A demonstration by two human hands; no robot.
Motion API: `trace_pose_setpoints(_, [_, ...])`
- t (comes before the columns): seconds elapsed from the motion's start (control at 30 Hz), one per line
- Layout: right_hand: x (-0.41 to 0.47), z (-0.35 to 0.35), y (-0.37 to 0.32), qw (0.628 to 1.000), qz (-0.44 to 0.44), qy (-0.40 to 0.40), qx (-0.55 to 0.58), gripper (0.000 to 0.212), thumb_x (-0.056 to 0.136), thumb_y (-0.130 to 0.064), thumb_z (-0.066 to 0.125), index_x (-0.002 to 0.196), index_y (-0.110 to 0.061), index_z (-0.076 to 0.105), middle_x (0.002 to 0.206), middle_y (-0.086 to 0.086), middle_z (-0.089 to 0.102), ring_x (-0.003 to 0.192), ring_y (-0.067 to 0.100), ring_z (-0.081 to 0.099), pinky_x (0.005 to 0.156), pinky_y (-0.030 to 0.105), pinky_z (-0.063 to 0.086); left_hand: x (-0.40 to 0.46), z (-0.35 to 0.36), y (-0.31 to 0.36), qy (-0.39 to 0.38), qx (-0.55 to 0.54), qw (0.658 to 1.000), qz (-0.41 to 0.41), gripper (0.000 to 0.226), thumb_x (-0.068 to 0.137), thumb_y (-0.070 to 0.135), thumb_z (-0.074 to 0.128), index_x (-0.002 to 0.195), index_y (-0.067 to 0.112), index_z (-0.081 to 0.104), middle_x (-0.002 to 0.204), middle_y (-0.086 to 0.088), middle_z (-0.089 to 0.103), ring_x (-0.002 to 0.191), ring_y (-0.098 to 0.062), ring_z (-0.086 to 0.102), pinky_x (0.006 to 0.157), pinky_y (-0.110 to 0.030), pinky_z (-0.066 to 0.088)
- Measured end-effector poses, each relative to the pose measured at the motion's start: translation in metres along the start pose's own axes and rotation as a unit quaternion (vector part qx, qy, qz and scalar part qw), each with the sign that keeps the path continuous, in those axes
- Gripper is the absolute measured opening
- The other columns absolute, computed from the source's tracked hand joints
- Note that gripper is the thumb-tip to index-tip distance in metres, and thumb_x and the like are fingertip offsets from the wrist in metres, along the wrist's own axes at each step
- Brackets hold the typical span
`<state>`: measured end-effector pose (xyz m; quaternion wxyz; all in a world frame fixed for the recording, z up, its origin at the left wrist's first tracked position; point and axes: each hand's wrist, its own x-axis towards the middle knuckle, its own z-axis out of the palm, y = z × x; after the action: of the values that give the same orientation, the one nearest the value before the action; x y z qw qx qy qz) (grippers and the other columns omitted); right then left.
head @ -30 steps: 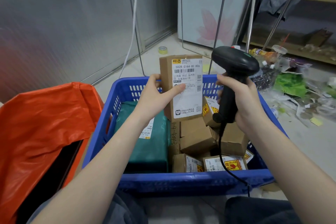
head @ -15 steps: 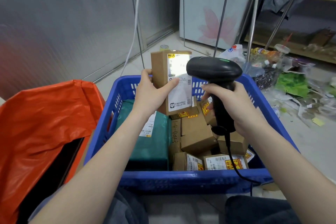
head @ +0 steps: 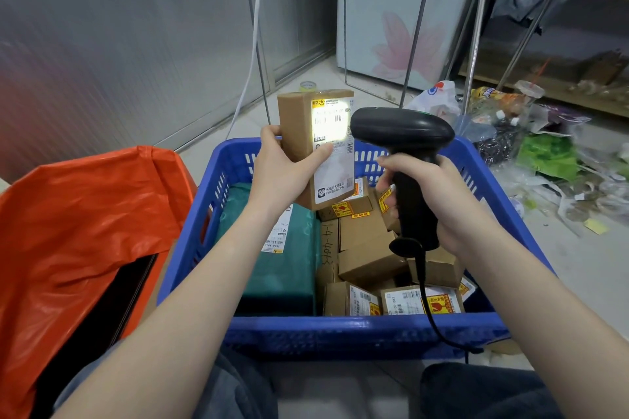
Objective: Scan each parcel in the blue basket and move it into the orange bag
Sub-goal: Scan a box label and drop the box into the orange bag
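The tall brown cardboard parcel [head: 299, 143], clasped in my left grip [head: 289, 170], takes light from the black handheld scanner [head: 405, 146] my right grip [head: 439, 200] clenches; next, I judge, leftward into the orange plastic bag [head: 88, 214].

Premises present as an informal parcel sorting point in a back room. Evidence: a blue slotted plastic basket [head: 343, 333] filled with labelled brown cardboard parcels [head: 367, 258], a black corded handheld barcode scanner [head: 408, 146], and an orange plastic bag [head: 78, 224] alongside. Grey corrugated wall panels [head: 119, 37] enclose a bare concrete floor [head: 578, 269]. Loose plastic wrappers and bottles [head: 531, 146] litter the right side.
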<state>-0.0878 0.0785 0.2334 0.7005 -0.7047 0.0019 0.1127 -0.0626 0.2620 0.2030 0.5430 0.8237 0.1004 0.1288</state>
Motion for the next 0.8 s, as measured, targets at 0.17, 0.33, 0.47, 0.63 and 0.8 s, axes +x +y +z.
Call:
trace_pose_setpoints(0.17, [0.0, -0.0004, -0.0001, 1.0, 0.002, -0.001, 0.001, 0.016, 0.087, -0.024, 0.063, 0.079, -0.011, 0.06, 0.064, -0.001, 0.062, 0.054, 0.01, 0.056, 0.052, 0.022, 0.048, 0.0019, -0.001, -0.0011, 0.001, -0.004, 1.0, -0.005, 0.064, 0.081, 0.04, 0.072, 0.129, 0.019, 0.034, 0.114, 0.01, 0.048, 0.102, -0.01, 0.056, 0.069, -0.017, 0.047])
trace_pose_setpoints(0.33, [-0.0006, -0.0002, -0.0012, 1.0, -0.003, -0.002, 0.002, 0.018, 0.087, -0.023, 0.063, 0.076, -0.009, 0.059, 0.063, 0.001, 0.059, 0.053, 0.01, 0.054, 0.05, 0.021, 0.047, 0.0036, -0.0018, -0.0029, 0.003, -0.009, 1.0, -0.012, 0.062, 0.079, 0.041, 0.074, 0.125, 0.021, 0.035, 0.112, 0.011, 0.051, 0.106, -0.013, 0.058, 0.084, -0.031, 0.052])
trace_pose_setpoints(0.47, [-0.0005, 0.0, -0.0019, 1.0, -0.005, 0.002, 0.007, 0.019, 0.087, -0.022, 0.063, 0.073, -0.009, 0.057, 0.061, 0.001, 0.057, 0.051, 0.01, 0.053, 0.048, 0.021, 0.046, 0.0041, -0.0019, -0.003, 0.007, -0.013, 1.0, -0.016, 0.06, 0.079, 0.041, 0.074, 0.122, 0.022, 0.036, 0.108, 0.013, 0.051, 0.104, -0.012, 0.056, 0.086, -0.031, 0.049])
trace_pose_setpoints(0.63, [-0.0009, -0.0005, 0.0003, 1.0, -0.016, 0.002, 0.006, 0.017, 0.087, -0.021, 0.062, 0.075, -0.01, 0.059, 0.062, 0.0, 0.059, 0.053, 0.01, 0.054, 0.049, 0.02, 0.047, 0.0037, -0.0012, -0.003, 0.005, -0.01, 1.0, -0.015, 0.061, 0.08, 0.041, 0.073, 0.124, 0.02, 0.036, 0.11, 0.012, 0.051, 0.104, -0.012, 0.056, 0.086, -0.031, 0.05])
trace_pose_setpoints(0.8, [0.0003, 0.0013, 0.0012, 0.999, -0.039, -0.011, -0.002, 0.016, 0.088, -0.02, 0.062, 0.096, -0.006, 0.062, 0.078, 0.002, 0.067, 0.056, 0.012, 0.055, 0.05, 0.021, 0.049, 0.002, -0.0013, 0.0, 0.002, -0.009, 1.0, -0.008, 0.061, 0.082, 0.04, 0.072, 0.127, 0.019, 0.037, 0.109, 0.011, 0.051, 0.098, -0.008, 0.055, 0.069, -0.016, 0.046])
